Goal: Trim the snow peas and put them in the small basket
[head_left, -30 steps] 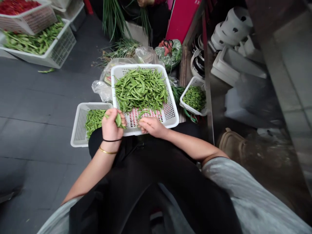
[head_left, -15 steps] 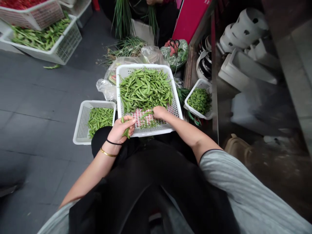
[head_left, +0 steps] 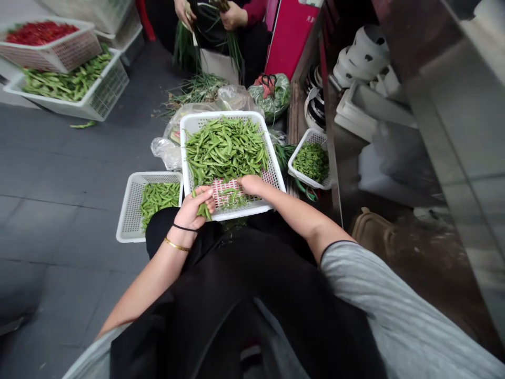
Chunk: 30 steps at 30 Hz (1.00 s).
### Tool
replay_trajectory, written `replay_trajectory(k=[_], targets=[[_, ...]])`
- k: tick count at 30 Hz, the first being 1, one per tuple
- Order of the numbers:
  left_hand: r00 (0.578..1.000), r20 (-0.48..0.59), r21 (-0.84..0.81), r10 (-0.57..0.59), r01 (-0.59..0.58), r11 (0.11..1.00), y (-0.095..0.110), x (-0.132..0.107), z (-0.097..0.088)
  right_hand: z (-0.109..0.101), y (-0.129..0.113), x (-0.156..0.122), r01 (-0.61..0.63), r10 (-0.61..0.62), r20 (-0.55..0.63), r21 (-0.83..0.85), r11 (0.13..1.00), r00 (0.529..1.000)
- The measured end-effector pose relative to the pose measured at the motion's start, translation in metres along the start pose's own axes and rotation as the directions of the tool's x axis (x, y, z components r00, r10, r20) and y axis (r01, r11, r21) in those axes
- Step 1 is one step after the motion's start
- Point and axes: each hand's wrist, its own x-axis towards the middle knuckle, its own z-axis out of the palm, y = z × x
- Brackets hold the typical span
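Observation:
A big white basket (head_left: 276, 179) heaped with green pea pods (head_left: 224, 150) rests in front of my knees. My left hand (head_left: 195, 208) hovers at its near left corner, fingers closed on a few pea pods (head_left: 203, 209). My right hand (head_left: 249, 184) reaches into the basket's near part, fingers curled down among the pods; what they grip is hidden. To the left, on the floor, a smaller white basket (head_left: 128, 210) holds sorted pods (head_left: 158, 196).
A small white basket of green trimmings (head_left: 311, 160) stands at the right beside a metal counter (head_left: 414, 158). Plastic bags (head_left: 173, 147) lie behind the big basket. Baskets of green beans (head_left: 67, 84) and red chillies (head_left: 39, 32) sit far left. Another person's hands (head_left: 232, 16) handle green stalks at the top.
My left hand swung from over the small basket back to the big basket's near corner. My right hand reached forward into the pile of pods.

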Motion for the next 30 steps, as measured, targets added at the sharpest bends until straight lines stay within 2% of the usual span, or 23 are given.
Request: replay_trajectory(k=[2, 5, 7, 10, 12, 14, 16, 18, 19, 21, 23, 24, 25, 26, 29, 30], targets=[[1.000, -0.001, 0.050, 0.000, 0.000, 0.999, 0.003, -0.003, -0.002, 0.004, -0.002, 0.011, 0.063, -0.061, 0.036, -0.033, 0.997, 0.997], [1.000, -0.028, 0.299, 0.008, 0.000, 0.954, 0.002, -0.007, -0.009, 0.004, -0.002, 0.015, 0.121, -0.116, 0.067, -0.076, 0.990, 0.991], [0.996, -0.049, 0.515, 0.069, -0.034, 0.857, -0.001, -0.006, -0.014, -0.002, 0.002, 0.008, 0.138, -0.133, 0.062, -0.095, 0.986, 0.989], [0.973, -0.003, 0.759, 0.232, -0.149, 0.633, -0.006, 0.003, -0.015, -0.021, 0.006, -0.016, 0.180, -0.185, -0.041, -0.108, 0.978, 0.982], [0.939, 0.082, 0.831, 0.334, -0.249, 0.497, -0.010, 0.012, -0.010, -0.039, 0.003, -0.036, 0.246, -0.258, -0.127, -0.098, 0.964, 0.958], [0.921, 0.154, 0.833, 0.359, -0.316, 0.453, -0.013, 0.019, -0.002, -0.055, -0.004, -0.053, 0.326, -0.329, -0.195, -0.048, 0.944, 0.924], [0.948, 0.151, 0.784, 0.280, -0.288, 0.551, -0.015, 0.022, 0.006, -0.064, -0.012, -0.064, 0.373, -0.339, -0.291, 0.072, 0.925, 0.895], [0.983, 0.100, 0.656, 0.154, -0.181, 0.732, -0.014, 0.019, 0.010, -0.064, -0.018, -0.067, 0.385, -0.251, -0.390, 0.318, 0.866, 0.886], [0.992, 0.088, 0.560, 0.095, -0.128, 0.818, -0.012, 0.016, 0.011, -0.060, -0.020, -0.067, 0.382, -0.191, -0.403, 0.475, 0.792, 0.895], [0.989, 0.148, 0.357, -0.003, -0.051, 0.933, -0.008, 0.010, 0.010, -0.047, -0.026, -0.065, 0.360, -0.141, -0.341, 0.754, 0.549, 0.929], [0.952, 0.293, 0.227, -0.088, 0.020, 0.974, -0.005, 0.003, 0.008, -0.034, -0.034, -0.064, 0.316, -0.232, -0.249, 0.892, 0.322, 0.940], [0.924, 0.361, 0.196, -0.125, 0.056, 0.979, -0.005, 0.001, 0.007, -0.029, -0.039, -0.065, 0.301, -0.289, -0.223, 0.916, 0.264, 0.931], [0.902, 0.404, 0.179, -0.151, 0.084, 0.980, -0.004, -0.001, 0.006, -0.027, -0.043, -0.067, 0.300, -0.318, -0.214, 0.920, 0.252, 0.924], [0.893, 0.418, 0.173, -0.165, 0.100, 0.980, -0.005, -0.002, 0.005, -0.027, -0.047, -0.070, 0.313, -0.306, -0.224, 0.906, 0.285, 0.925], [0.924, 0.358, 0.141, -0.136, 0.090, 0.986, -0.004, -0.005, 0.001, -0.036, -0.047, -0.085, 0.359, -0.143, -0.333, 0.790, 0.497, 0.932], [0.937, 0.331, 0.123, -0.111, 0.074, 0.990, -0.003, -0.006, 0.000, -0.039, -0.042, -0.089, 0.362, -0.101, -0.367, 0.764, 0.534, 0.925]])
